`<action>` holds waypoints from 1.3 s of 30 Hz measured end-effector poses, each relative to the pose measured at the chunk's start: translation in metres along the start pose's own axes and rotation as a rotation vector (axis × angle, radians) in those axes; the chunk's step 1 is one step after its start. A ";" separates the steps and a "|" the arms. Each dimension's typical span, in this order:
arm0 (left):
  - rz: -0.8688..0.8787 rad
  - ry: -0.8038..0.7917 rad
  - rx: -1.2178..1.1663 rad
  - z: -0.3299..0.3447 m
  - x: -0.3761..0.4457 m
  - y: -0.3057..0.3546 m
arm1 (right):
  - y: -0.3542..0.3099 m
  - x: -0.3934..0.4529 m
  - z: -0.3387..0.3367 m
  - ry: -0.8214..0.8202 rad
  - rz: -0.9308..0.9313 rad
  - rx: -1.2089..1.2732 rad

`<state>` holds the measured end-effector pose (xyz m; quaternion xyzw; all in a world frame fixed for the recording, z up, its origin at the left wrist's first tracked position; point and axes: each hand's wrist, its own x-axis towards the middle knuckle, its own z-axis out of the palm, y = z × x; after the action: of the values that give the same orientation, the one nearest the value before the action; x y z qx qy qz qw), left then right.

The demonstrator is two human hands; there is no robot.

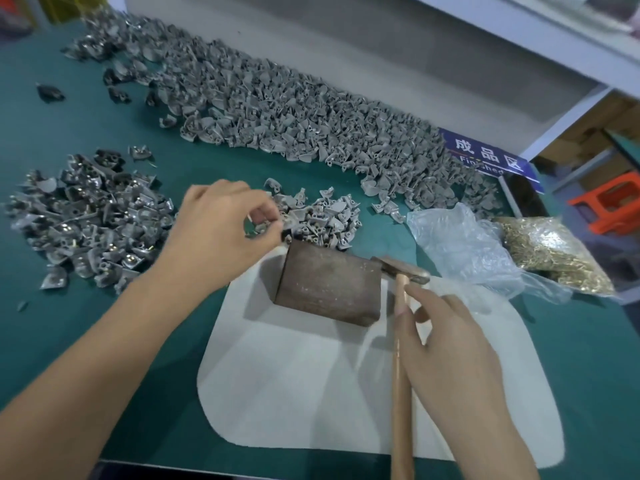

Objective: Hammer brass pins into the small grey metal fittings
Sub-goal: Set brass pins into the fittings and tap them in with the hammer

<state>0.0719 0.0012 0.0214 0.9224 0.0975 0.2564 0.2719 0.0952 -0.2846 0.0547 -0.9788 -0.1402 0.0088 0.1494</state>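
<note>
The green bench (104, 140) carried everything. Across its far side, from 10 to 2 o'clock, ran a long heap of grey fittings (277, 98); a second, shinier heap (86, 220) lay at 9 o'clock, and a small cluster (329, 220) sat just beyond the block. A white mat (311, 393) covered the near centre, and on its far edge stood a rusty brown metal block (329, 285). At 3 o'clock a crumpled clear plastic bag (460, 244) lay beside a bag of brass pins (550, 254), with a blue sign (488, 157) behind them. A hammer (401, 341) lay on the mat, its head touching the block's right side and its wooden handle running toward 6 o'clock. The right hand (450, 348) rested against the handle, fingers loose around it, not clenched. The left hand (221, 230) hovered at the block's far left corner, its fingers pinched on a small grey fitting (258, 225); whether a pin was in it could not be told
</note>
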 end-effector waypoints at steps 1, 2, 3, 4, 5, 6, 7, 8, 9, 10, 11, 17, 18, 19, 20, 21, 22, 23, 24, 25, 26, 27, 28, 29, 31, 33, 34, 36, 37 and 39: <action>-0.066 0.041 0.048 -0.007 -0.005 -0.010 | -0.008 0.003 0.000 0.055 -0.052 0.063; -0.132 0.074 0.099 -0.014 -0.010 -0.019 | -0.017 0.006 0.001 0.103 -0.108 0.113; -0.190 0.097 0.145 -0.022 -0.015 -0.026 | -0.026 0.009 0.004 0.136 -0.168 0.145; -0.240 0.109 0.179 -0.029 -0.020 -0.033 | -0.037 0.013 0.008 0.153 -0.229 0.162; -0.280 0.115 0.202 -0.035 -0.025 -0.038 | -0.048 0.017 0.013 0.154 -0.287 0.172; -0.310 0.114 0.217 -0.040 -0.030 -0.043 | -0.060 0.021 0.021 0.142 -0.339 0.178; -0.331 0.105 0.228 -0.044 -0.035 -0.047 | -0.072 0.026 0.028 0.128 -0.381 0.183; -0.345 0.091 0.238 -0.047 -0.041 -0.051 | -0.084 0.030 0.036 0.119 -0.417 0.190; -0.353 0.075 0.246 -0.047 -0.045 -0.055 | -0.095 0.035 0.044 0.109 -0.449 0.199; -0.359 0.062 0.247 -0.048 -0.050 -0.058 | -0.106 0.039 0.052 0.090 -0.484 0.200; -0.367 0.055 0.240 -0.047 -0.053 -0.060 | -0.115 0.044 0.059 0.057 -0.523 0.188; -0.354 0.108 0.325 -0.046 -0.061 -0.069 | -0.159 0.062 0.089 -0.088 -0.717 0.104; -0.352 0.117 0.337 -0.046 -0.060 -0.069 | -0.164 0.063 0.092 -0.081 -0.737 0.066; -0.346 0.127 0.344 -0.045 -0.060 -0.069 | -0.169 0.064 0.094 -0.072 -0.747 0.009; -0.335 0.136 0.350 -0.044 -0.061 -0.069 | -0.173 0.065 0.096 -0.061 -0.752 -0.061; -0.323 0.140 0.353 -0.042 -0.060 -0.069 | -0.176 0.066 0.098 -0.049 -0.754 -0.133; -0.311 0.141 0.354 -0.041 -0.060 -0.068 | -0.178 0.066 0.099 -0.040 -0.758 -0.189; -0.301 0.141 0.355 -0.041 -0.060 -0.068 | -0.180 0.066 0.100 -0.039 -0.759 -0.221; -0.293 0.146 0.355 -0.041 -0.059 -0.066 | -0.181 0.065 0.101 -0.042 -0.762 -0.232; -0.282 0.160 0.357 -0.041 -0.057 -0.064 | -0.181 0.064 0.100 -0.041 -0.770 -0.231; -0.264 0.178 0.358 -0.041 -0.055 -0.061 | -0.181 0.064 0.099 -0.031 -0.775 -0.215; -0.237 0.197 0.358 -0.041 -0.053 -0.058 | -0.178 0.063 0.095 -0.013 -0.768 -0.175; -0.201 0.208 0.349 -0.041 -0.051 -0.055 | -0.174 0.062 0.090 0.011 -0.743 -0.109; -0.165 0.203 0.327 -0.041 -0.047 -0.052 | -0.169 0.062 0.084 0.035 -0.704 -0.030; -0.119 0.120 0.251 -0.039 -0.037 -0.045 | -0.152 0.066 0.072 0.044 -0.614 0.112; -0.114 -0.003 0.188 -0.033 -0.023 -0.040 | -0.132 0.074 0.061 0.029 -0.522 0.255; -0.115 -0.046 0.181 -0.028 -0.015 -0.037 | -0.122 0.079 0.056 0.043 -0.477 0.314; -0.118 -0.113 0.210 -0.017 0.003 -0.035 | -0.104 0.088 0.050 0.086 -0.404 0.402; -0.129 -0.148 0.239 -0.012 0.012 -0.034 | -0.095 0.091 0.048 0.105 -0.381 0.438; -0.159 -0.206 0.294 -0.004 0.027 -0.036 | -0.081 0.093 0.046 0.146 -0.356 0.517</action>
<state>0.0910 0.0417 0.0157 0.9630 0.1779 0.1212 0.1623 0.1595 -0.1716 0.0370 -0.8667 -0.2912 -0.0522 0.4017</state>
